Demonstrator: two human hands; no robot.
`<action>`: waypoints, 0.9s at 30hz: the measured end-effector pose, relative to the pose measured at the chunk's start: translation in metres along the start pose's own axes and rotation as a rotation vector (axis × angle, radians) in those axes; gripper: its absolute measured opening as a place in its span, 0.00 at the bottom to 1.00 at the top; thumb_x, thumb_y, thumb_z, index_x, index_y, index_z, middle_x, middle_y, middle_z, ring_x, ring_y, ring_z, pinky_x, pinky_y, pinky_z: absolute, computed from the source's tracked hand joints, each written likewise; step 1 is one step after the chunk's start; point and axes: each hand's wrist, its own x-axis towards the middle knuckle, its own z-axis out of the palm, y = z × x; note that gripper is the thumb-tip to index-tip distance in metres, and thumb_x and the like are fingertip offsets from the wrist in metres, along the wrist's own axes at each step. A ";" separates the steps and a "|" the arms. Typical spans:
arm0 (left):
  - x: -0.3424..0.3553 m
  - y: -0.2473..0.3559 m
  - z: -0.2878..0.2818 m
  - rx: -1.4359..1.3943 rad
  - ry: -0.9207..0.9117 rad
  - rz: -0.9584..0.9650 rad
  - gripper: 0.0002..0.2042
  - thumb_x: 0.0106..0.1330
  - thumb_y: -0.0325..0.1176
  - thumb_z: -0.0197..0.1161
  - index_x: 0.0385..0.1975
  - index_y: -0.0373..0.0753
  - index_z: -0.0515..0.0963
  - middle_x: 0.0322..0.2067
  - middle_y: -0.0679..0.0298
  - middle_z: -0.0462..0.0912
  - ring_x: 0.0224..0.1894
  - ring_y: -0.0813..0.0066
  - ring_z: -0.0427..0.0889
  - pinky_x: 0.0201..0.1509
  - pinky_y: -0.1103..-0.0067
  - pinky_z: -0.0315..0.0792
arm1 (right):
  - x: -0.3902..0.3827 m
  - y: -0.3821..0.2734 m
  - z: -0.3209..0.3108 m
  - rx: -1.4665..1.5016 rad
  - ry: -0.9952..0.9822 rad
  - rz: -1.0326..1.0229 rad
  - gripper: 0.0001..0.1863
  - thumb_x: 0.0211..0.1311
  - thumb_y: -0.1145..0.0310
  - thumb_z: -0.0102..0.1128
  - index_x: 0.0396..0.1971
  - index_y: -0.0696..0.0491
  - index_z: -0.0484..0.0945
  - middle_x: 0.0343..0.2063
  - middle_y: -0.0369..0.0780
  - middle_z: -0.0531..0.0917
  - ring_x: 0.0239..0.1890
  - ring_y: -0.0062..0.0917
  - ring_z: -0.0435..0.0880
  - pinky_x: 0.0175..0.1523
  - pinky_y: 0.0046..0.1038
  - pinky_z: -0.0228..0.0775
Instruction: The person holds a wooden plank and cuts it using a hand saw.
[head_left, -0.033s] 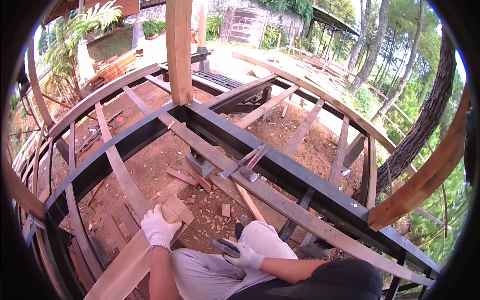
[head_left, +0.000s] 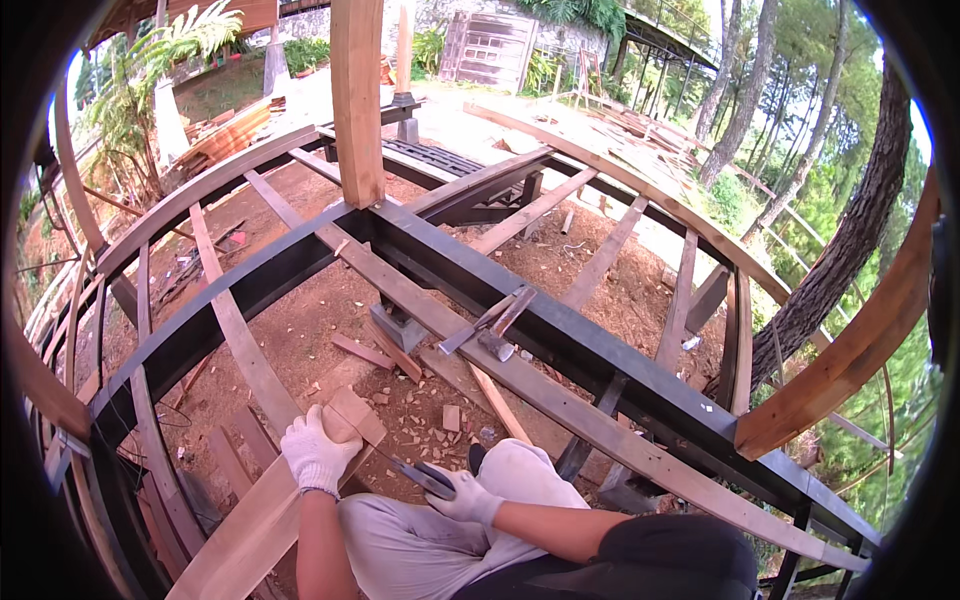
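My left hand (head_left: 318, 448), in a white work glove, is closed over the edge of a wide, light wooden board (head_left: 250, 530) and presses it near its far end. The board slants up from the lower left. In my gloved right hand (head_left: 468, 499) is the dark handle of a handsaw (head_left: 435, 480). Its thin blade runs up and left to the board's end, just right of my left hand, and lies across the wood along a cut line. How deep the blade sits I cannot tell. My knees are beside the board.
A hammer (head_left: 505, 325) and a flat-bladed tool (head_left: 465, 338) lie across a wooden joist (head_left: 580, 405) and the black steel beam (head_left: 590, 335). A wooden post (head_left: 358, 110) rises at the frame's corner. Below, offcuts (head_left: 363, 352) and wood chips litter the soil. A tree trunk (head_left: 850, 240) leans at right.
My right hand has pushed the saw a little up and left, toward the board's end. My left hand and the board have hardly moved.
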 end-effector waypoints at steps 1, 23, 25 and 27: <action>0.001 0.000 0.001 -0.024 0.013 0.003 0.44 0.38 0.56 0.78 0.59 0.42 0.76 0.47 0.55 0.81 0.51 0.55 0.79 0.58 0.64 0.72 | 0.034 0.012 0.025 0.007 0.136 -0.125 0.34 0.61 0.58 0.66 0.66 0.52 0.71 0.44 0.51 0.86 0.46 0.46 0.86 0.52 0.39 0.77; 0.005 -0.012 0.000 -0.088 0.018 0.018 0.45 0.36 0.52 0.81 0.58 0.37 0.76 0.48 0.53 0.82 0.53 0.54 0.80 0.59 0.63 0.73 | 0.028 -0.011 0.013 0.069 0.022 0.007 0.34 0.60 0.59 0.67 0.66 0.54 0.71 0.47 0.51 0.85 0.48 0.42 0.86 0.55 0.36 0.76; 0.001 -0.013 -0.003 -0.091 -0.002 0.003 0.45 0.36 0.52 0.81 0.59 0.37 0.76 0.48 0.53 0.82 0.53 0.54 0.80 0.60 0.63 0.73 | -0.033 -0.029 -0.029 0.124 -0.138 0.180 0.35 0.62 0.60 0.64 0.70 0.48 0.67 0.53 0.50 0.83 0.57 0.45 0.82 0.62 0.40 0.74; 0.004 -0.010 -0.002 -0.038 -0.021 -0.014 0.46 0.36 0.52 0.81 0.60 0.38 0.75 0.49 0.53 0.81 0.54 0.54 0.79 0.62 0.64 0.72 | -0.086 -0.028 -0.060 0.101 -0.126 0.053 0.36 0.62 0.63 0.63 0.71 0.47 0.66 0.54 0.46 0.84 0.57 0.38 0.83 0.64 0.37 0.73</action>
